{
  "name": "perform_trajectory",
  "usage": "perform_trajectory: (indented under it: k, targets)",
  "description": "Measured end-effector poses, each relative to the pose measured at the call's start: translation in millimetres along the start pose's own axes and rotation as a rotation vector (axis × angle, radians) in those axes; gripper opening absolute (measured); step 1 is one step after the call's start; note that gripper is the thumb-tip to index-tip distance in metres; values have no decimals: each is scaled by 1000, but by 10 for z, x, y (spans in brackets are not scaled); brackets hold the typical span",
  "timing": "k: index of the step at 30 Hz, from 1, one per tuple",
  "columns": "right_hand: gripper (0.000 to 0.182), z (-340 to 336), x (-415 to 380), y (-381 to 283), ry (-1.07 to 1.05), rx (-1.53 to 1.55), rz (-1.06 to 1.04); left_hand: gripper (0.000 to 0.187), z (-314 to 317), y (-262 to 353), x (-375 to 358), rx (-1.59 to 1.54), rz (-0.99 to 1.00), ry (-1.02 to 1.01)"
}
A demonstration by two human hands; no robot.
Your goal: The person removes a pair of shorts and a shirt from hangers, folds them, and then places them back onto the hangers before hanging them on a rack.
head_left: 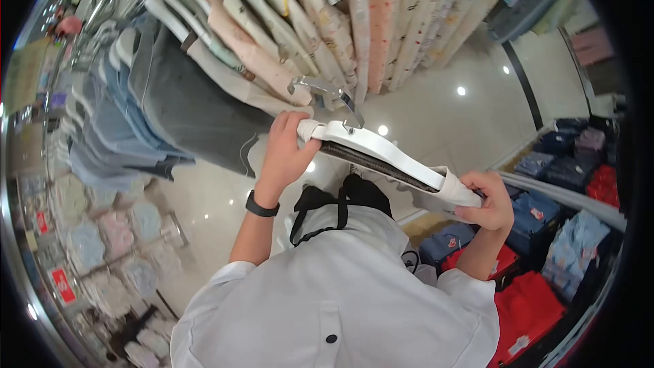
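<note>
A white hanger (381, 146) with a metal hook (327, 88) spans the space between my two hands, tilted down to the right. A light garment (444, 197) with a dark inner strip hangs on it. My left hand (285, 150) is closed around the garment's left shoulder beside the hanger's end. At the other end, my right hand (487, 201) pinches the garment's right shoulder between thumb and fingers. The hook points up and left, near the hanging clothes. Most of the garment below the hanger is hidden from this angle.
Light patterned clothes (381, 27) hang from a rack ahead, with grey and blue garments (184, 102) at the left. Small packaged items (88, 245) line the lower left. Folded clothes (524, 313), red and blue, lie in shelves at the right.
</note>
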State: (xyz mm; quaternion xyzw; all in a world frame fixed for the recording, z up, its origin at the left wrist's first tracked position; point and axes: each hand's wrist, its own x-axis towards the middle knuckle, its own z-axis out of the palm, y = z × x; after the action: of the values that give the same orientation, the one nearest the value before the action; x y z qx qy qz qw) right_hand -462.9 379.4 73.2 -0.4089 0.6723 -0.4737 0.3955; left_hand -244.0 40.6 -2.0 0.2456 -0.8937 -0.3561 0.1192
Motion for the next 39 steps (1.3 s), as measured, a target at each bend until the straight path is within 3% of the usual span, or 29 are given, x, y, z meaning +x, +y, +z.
perform_trajectory:
  k: [3,7,9,11,16,19,21,22,24,26,28,29,32,35,37,39]
  targets:
    - [30,-118,185,-2,-85,-8,18,30,65,4,-124,-14,-52,142]
    - [31,-310,308,180,-151,-56,-112,30,-96,-4,-318,13,-71,91]
    - [33,-324,323,169,-185,-17,-88,30,-148,-67,-471,-19,-98,80]
    - [33,-255,379,85,-211,-57,-86,26,-90,-274,-671,-51,20,155]
    - [34,-323,468,92,-184,-129,23,14,-132,-168,-1332,-244,-3,230]
    - [33,-331,594,-3,-358,-167,44,13,-10,-28,-1527,-230,-3,323]
    - [29,-135,562,-67,-257,-399,36,13,61,65,-1566,-84,11,513]
    - [26,-40,562,-51,-219,-466,-79,13,92,106,-1576,-105,8,520]
    - [28,211,475,-154,-143,-540,-130,15,161,199,-1550,-64,-102,566]
    - [29,511,486,-220,-78,-597,-190,16,225,291,-1502,-8,-78,597]
    - [35,738,600,-232,-167,-407,-440,16,276,339,-1490,66,-64,620]
    - [35,735,652,-235,-178,-406,-437,17,302,355,-1477,115,-50,612]
    - [46,613,890,-355,-640,-310,-30,17,332,375,-1416,197,-32,607]
    - [50,494,1081,-383,-868,-174,-27,18,330,499,-1294,250,-72,574]
    - [54,388,1211,-282,-915,-120,-6,18,315,598,-1149,282,-121,536]
    - [57,249,1289,-174,-790,-87,2,20,331,685,-967,274,-131,578]
